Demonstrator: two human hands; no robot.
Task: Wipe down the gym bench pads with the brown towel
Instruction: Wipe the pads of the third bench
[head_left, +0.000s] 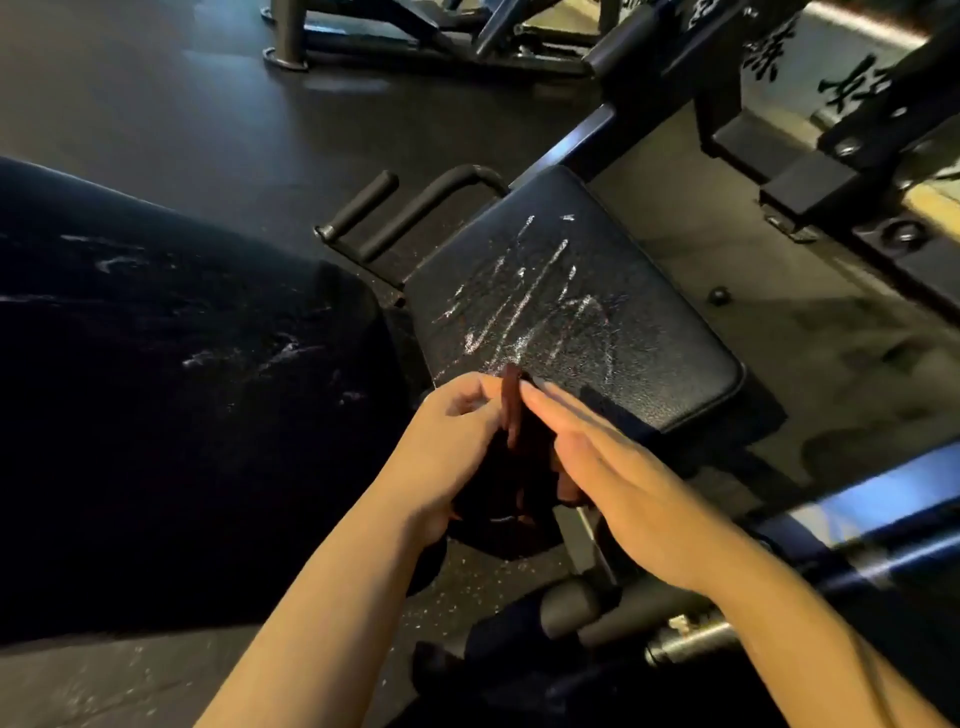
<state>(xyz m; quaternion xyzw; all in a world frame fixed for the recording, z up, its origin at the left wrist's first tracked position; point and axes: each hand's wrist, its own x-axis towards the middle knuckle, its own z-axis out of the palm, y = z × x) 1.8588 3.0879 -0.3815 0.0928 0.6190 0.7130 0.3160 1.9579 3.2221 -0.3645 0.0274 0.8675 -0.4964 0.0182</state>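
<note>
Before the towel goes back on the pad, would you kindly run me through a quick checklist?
1. Brown towel in hand: ok, left hand grips it.
2. Right hand grip: not ok, fingers straight against the towel.
3. Towel folded flat for wiping: cannot tell, mostly in shadow.
4. Seat pad unobstructed: ok.
5. Seat pad clean: not ok, white streaks remain.
6. Large pad clean: not ok, faint smears.

Towel between two hands, before the seat pad

The towel sits between the fingers; beyond them the seat pad, the back pad to their left.
</note>
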